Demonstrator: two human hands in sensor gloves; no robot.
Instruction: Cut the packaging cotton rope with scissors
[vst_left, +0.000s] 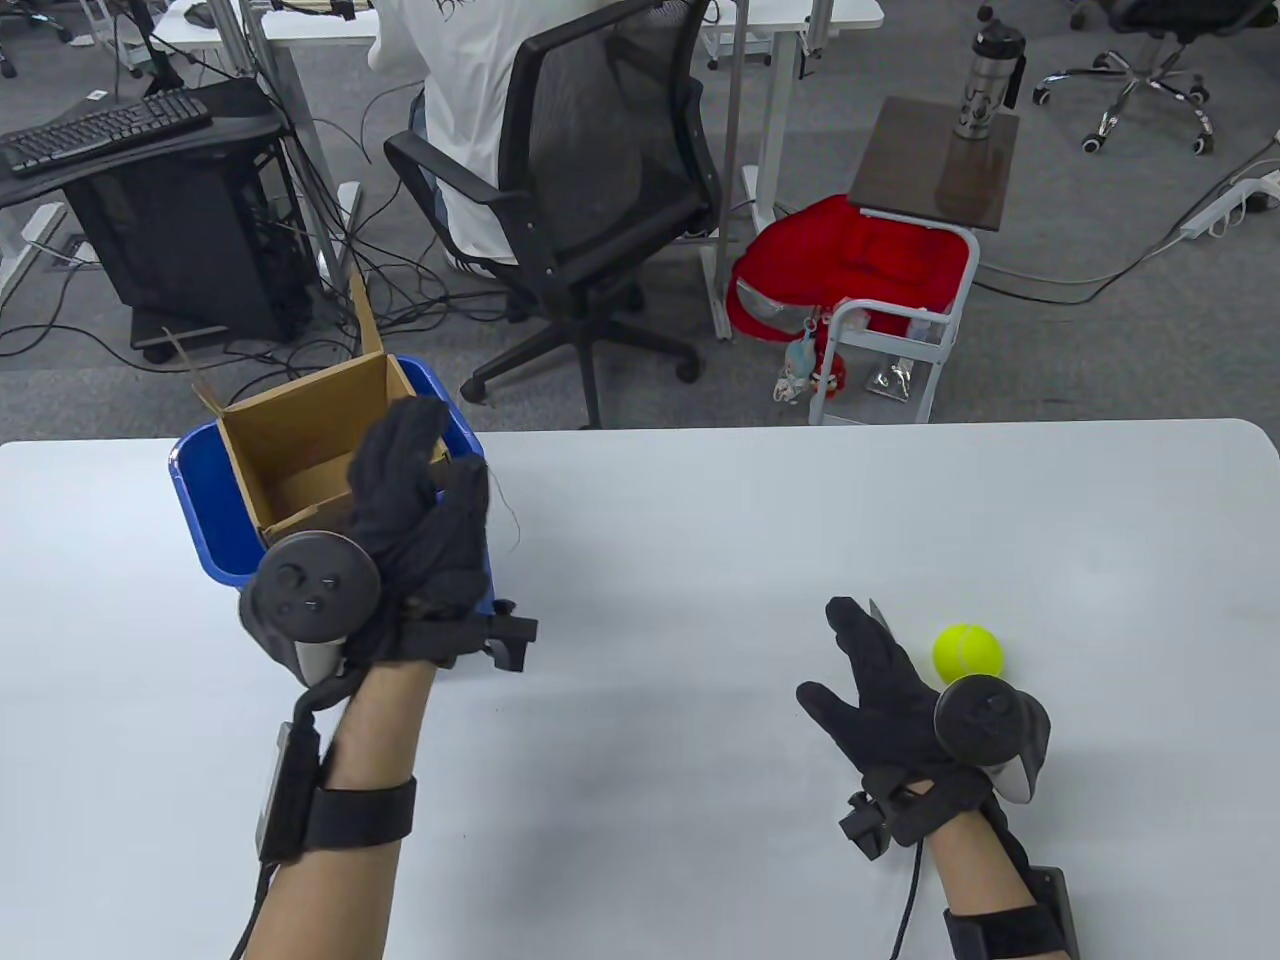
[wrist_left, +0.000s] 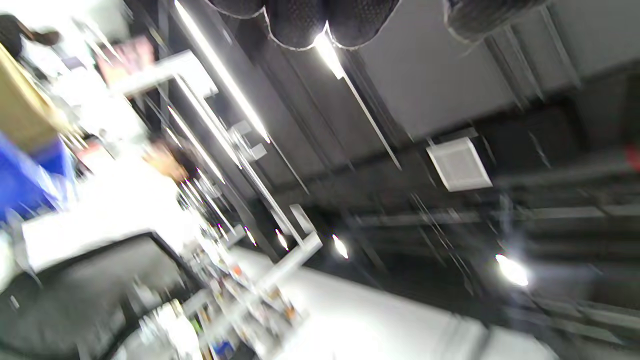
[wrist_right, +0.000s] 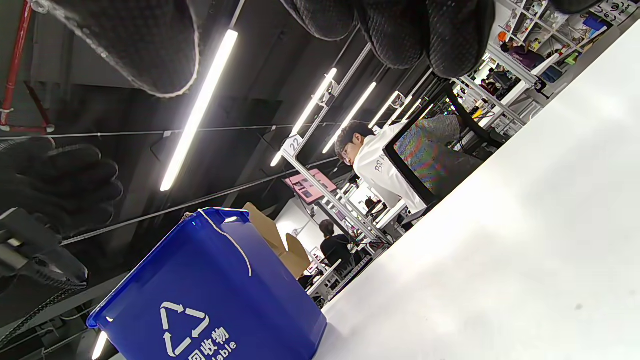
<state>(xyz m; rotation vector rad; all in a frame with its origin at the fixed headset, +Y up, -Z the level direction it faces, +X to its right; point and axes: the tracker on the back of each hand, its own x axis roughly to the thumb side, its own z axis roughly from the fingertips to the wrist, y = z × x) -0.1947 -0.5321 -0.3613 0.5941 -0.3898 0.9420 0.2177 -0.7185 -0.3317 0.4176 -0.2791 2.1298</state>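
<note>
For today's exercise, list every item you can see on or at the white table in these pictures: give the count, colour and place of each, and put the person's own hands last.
Table: one, white, fills the lower half of the table view.
Recycling bin: one, blue with a white recycling symbol, at the table's far left edge.
Cardboard box: one, brown, flaps open, standing inside the bin.
Rope piece: one thin pale strand, draped over the bin's rim and down its side.
Ball: one, yellow-green, on the table just beyond the right hand.
Scissors: not clearly visible; only a small grey tip shows by the right hand's fingers.
Left hand: black glove, raised over the bin's near edge.
Right hand: black glove, fingers spread, low over the table beside the ball.
</note>
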